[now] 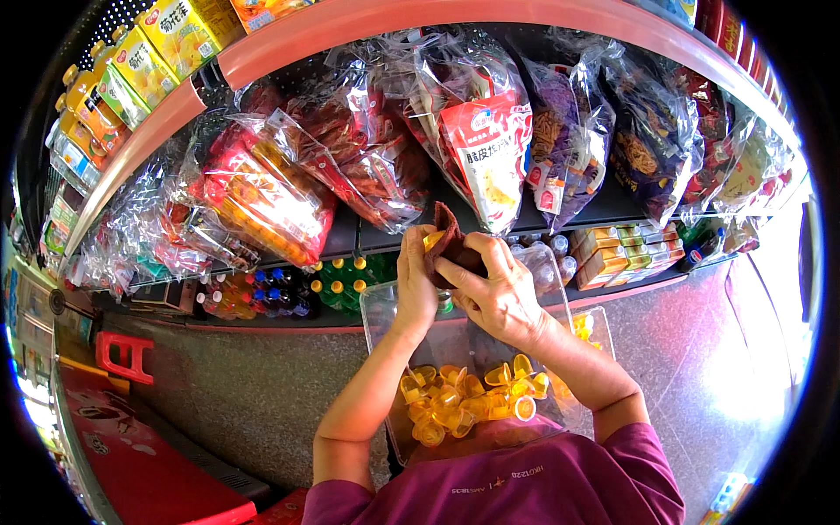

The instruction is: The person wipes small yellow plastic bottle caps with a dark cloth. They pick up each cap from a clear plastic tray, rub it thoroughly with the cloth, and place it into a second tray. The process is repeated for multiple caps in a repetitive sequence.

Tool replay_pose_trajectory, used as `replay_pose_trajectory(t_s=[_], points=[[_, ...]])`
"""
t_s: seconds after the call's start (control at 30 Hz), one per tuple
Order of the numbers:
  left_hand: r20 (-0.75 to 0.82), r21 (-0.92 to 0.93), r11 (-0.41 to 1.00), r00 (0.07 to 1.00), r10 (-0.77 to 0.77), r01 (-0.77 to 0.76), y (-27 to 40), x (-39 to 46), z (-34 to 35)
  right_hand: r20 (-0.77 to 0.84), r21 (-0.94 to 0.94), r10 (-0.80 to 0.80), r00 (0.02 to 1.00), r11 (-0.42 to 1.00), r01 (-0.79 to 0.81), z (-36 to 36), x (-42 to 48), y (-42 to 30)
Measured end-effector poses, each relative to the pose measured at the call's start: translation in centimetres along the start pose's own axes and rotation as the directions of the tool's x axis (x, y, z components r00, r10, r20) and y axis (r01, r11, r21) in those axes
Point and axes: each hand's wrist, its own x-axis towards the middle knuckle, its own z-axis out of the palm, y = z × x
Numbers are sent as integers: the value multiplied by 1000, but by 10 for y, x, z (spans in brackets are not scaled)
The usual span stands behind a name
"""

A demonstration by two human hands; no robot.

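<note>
In front of the snack shelf, my right hand grips a dark brown cloth, its fingers bent around the folds. My left hand is closed against the cloth's other side, holding a small yellow translucent plastic piece that is mostly hidden by the cloth. Below my forearms is a clear plastic bin, tilted towards my body. Several yellow translucent plastic cups lie heaped at its near end, some on their sides.
Bagged snacks fill the shelf ahead, under a pink shelf edge. Bottles and drink cartons line the lower shelf. A second clear container is right of the bin. A red stool stands on the floor at left.
</note>
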Motion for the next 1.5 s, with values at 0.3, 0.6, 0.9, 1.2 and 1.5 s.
replay_pose_trajectory(t_s=[0.3,0.6,0.9,1.2,1.5], points=[[101,393,874,958,269,-287,15,-5,9,-87,270,204,975,947,-175,-2,1,2],[95,442,786,894,437,-432,3,3,2,-108,139,69,992,989,-53,-13,6,-3],[234,630,590,848,476,-505,15,-5,-1,-80,246,177,981,957,-153,-6,-2,-1],[396,614,308,620,677,-727,8,7,-5,283,662,327,902,614,-430,-8,0,19],[-86,80,909,905,416,-410,7,-7,8,406,814,315,858,303,-496,-7,-1,12]])
